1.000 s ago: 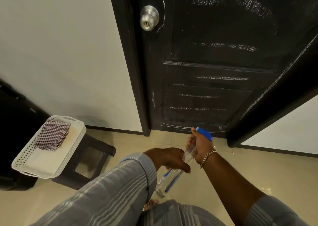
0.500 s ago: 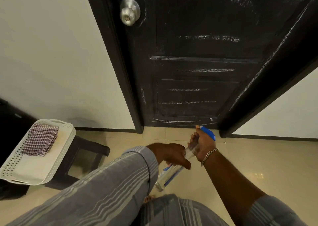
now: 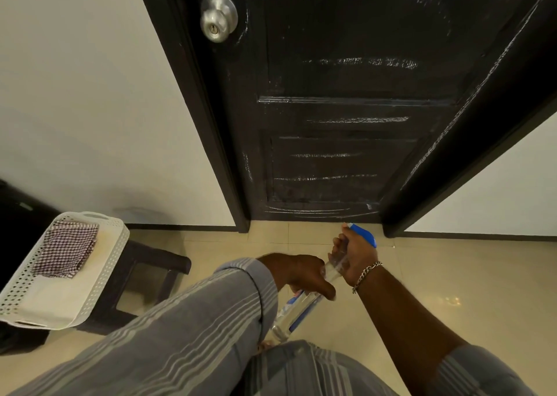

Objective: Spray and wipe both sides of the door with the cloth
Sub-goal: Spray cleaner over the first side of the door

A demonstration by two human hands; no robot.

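The door [image 3: 346, 100] stands shut in its frame ahead of you, black, panelled and glossy, with pale streaks across the panels and near the bottom edge that read as spray or wet film; judge it heavy and rigid, so it takes firm wiping pressure, and you move it only by the knob [image 3: 219, 17] at its left edge. The cloth [image 3: 67, 249] lies folded in the white tray [image 3: 119, 255] on a dark stool [image 3: 150, 263] to your left, well apart from both hands; it is checked, soft and light, so take it bunched in the palm. The bottle [image 3: 304, 303] sits between your hands, low over the floor: clear plastic, blue head, probably light and a little slick if wet. Your right hand [image 3: 355, 255] curls round the neck under the blue trigger, and your left hand [image 3: 304, 275] wraps the body from above.
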